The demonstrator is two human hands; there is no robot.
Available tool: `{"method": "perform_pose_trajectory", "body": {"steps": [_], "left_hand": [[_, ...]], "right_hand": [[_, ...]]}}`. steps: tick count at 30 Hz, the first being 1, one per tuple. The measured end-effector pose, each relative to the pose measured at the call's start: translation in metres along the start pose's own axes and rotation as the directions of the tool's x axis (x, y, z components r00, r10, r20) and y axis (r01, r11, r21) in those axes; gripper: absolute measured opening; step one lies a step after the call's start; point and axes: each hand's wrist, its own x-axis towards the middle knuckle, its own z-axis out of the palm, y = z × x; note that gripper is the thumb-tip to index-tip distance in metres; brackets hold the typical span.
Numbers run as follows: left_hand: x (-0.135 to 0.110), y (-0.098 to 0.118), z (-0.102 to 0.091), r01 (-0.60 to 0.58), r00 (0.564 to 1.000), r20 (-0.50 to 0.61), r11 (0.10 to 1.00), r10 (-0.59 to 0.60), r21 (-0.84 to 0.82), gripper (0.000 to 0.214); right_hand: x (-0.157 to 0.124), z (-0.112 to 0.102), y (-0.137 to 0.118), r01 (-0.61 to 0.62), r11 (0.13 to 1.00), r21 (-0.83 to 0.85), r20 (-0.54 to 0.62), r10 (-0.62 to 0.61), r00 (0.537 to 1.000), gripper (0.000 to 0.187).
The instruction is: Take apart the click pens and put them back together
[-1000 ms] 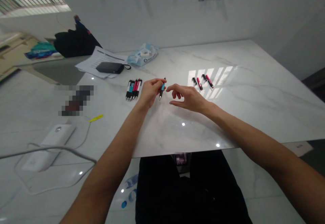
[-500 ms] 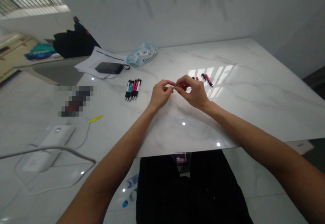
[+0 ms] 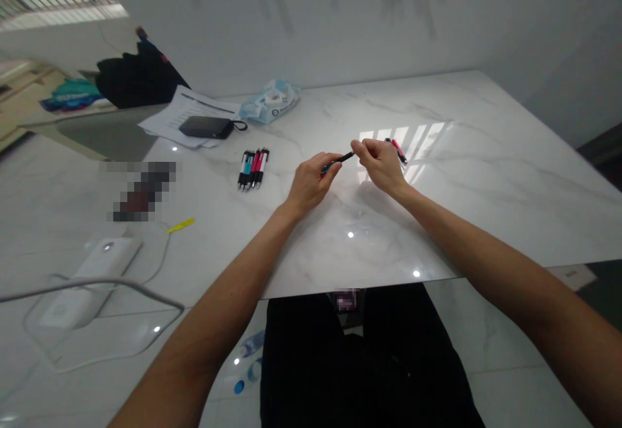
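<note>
Now, in the head view, the person's left hand and right hand have drawn slightly apart, both pinching a black-and-teal pen held across the gap, above the marble table. Further left lies a row of pens.

Left hand pinched closed, palm down; right hand pinched likewise, slightly farther forward; 2 hands just apart.

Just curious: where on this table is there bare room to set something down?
Bare marble lies between the left hand and right hand and the near edge, and right of the pink pens. Back left is crowded: papers, black power bank, plastic bag, more pens.
</note>
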Motion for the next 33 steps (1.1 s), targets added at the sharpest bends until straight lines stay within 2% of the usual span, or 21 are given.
{"method": "perform_pose_trajectory", "body": {"steps": [6,12,17,20,27,33], "left_hand": [[-0.002,0.000,-0.001,0.028,0.999,0.037,0.999,-0.028,-0.017,0.040],[-0.002,-0.005,0.000,0.055,0.998,0.023,0.997,-0.054,-0.054,0.042],[-0.002,-0.002,-0.001,0.069,0.997,0.026,0.995,-0.068,-0.066,0.042],[-0.002,0.001,-0.002,0.079,0.997,0.028,0.995,-0.078,-0.066,0.043],[-0.001,0.000,-0.003,0.098,0.995,0.031,0.992,-0.096,-0.073,0.044],[0.001,-0.009,0.000,0.154,0.987,0.068,0.977,-0.145,-0.146,0.052]], "right_hand": [[0.000,-0.001,-0.003,0.058,0.997,-0.057,0.036,-0.056,0.998,0.070],[-0.002,-0.001,-0.008,0.090,0.996,-0.009,0.076,-0.089,0.993,0.043],[-0.003,-0.003,-0.013,0.065,0.998,0.008,0.089,-0.065,0.994,0.027],[-0.002,-0.003,-0.011,0.055,0.998,0.039,0.096,-0.059,0.994,0.027],[0.001,-0.002,-0.002,0.028,0.996,0.082,0.110,-0.037,0.993,0.043],[0.001,-0.001,-0.002,0.039,0.987,0.158,0.135,-0.061,0.989,0.031]]}}
